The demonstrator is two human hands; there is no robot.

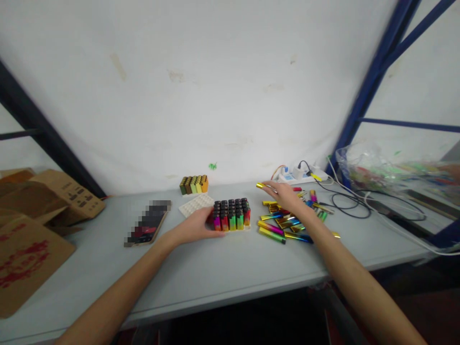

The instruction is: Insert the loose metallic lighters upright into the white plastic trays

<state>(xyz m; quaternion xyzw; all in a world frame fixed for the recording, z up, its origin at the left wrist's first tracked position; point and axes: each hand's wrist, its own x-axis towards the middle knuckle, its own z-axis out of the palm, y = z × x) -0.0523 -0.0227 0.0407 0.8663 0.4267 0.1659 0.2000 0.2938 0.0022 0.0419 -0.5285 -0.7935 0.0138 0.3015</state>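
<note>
My left hand [196, 224] grips the left side of a block of upright lighters [232, 218] with black tops and bright bodies. The block stands in rows on a pale base on the table. My right hand [285, 195] holds a shiny gold lighter [263, 185] nearly level, above and behind a loose pile of lighters [275, 227]. The pile has gold, blue, green and pink ones lying in all directions. Behind my left hand lies a white tray [190, 206] with a grid of pockets. A second block of lighters [194, 186], dark green to orange, stands against the wall.
A phone [153, 220], partly pixelated, lies on the left of the table [201, 268]. Open cardboard boxes [66, 196] fill the far left. Back right are a power strip [305, 177], tangled cables [354, 215], a clear plastic bag [381, 167] and a blue rack post [366, 86].
</note>
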